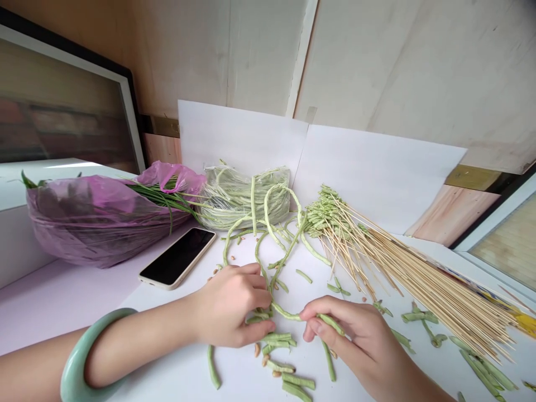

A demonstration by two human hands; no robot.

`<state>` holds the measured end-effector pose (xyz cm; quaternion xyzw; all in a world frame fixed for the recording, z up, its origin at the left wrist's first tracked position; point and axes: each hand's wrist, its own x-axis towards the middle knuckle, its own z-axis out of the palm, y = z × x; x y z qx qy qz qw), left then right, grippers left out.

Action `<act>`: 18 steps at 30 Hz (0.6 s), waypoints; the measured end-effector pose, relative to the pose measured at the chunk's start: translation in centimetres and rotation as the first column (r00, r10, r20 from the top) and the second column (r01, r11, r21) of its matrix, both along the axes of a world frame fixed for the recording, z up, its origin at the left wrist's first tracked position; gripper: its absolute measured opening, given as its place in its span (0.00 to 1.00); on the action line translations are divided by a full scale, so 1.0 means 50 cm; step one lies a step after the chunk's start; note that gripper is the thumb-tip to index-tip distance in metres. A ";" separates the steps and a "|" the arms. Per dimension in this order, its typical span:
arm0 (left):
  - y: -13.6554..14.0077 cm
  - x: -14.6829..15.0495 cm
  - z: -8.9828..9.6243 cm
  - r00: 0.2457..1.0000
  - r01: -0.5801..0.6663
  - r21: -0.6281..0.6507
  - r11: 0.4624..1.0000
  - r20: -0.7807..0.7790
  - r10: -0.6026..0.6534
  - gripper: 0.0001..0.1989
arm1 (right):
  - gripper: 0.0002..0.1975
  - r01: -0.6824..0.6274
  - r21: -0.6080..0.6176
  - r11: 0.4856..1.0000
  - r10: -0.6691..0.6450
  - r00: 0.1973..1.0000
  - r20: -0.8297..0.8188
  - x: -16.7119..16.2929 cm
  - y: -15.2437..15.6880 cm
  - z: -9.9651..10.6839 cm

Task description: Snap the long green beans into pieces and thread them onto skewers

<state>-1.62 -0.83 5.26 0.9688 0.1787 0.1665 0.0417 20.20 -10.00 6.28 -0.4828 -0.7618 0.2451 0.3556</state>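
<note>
- Far left: purple bag [96, 223] with phone [178, 258] just beside. Best to keep trailing bean loops clear of both.
- Left hand [238, 304]: curled low over the counter [176, 374]; cannot tell whether clamped on anything. Probably best used to steady the strand close to the break.
- Between the hands: long bean [287, 314], running from beside the left fingers to the right fingertips, with loops behind. Match new lengths to the short pieces [298, 382] in front, near loose seeds [257, 350].
- Right hand [347, 329]: thumb and fingertips pinched on the long bean, apart from the left. For a clean snap, pinch near the breaking point and bend sharply.
- Farther right, beyond the right hand: sticks [419, 273]. Better to leave undisturbed.
</note>
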 end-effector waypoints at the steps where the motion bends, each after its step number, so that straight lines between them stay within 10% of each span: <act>1: 0.000 -0.001 -0.001 0.999 -0.007 0.006 1.000 0.037 0.007 0.14 | 0.09 0.012 -0.012 1.000 -0.012 1.000 -0.008 -0.001 -0.001 -0.001; 10: -0.034 0.002 -0.005 0.926 0.092 0.064 0.994 0.360 -0.109 0.18 | 0.06 0.004 -0.150 0.989 -0.029 0.986 -0.167 -0.025 -0.005 -0.026; 18: -0.053 0.009 -0.007 0.932 0.186 0.099 0.978 0.296 -0.208 0.08 | 0.05 -0.034 0.083 0.996 0.032 0.999 0.020 -0.038 -0.005 -0.033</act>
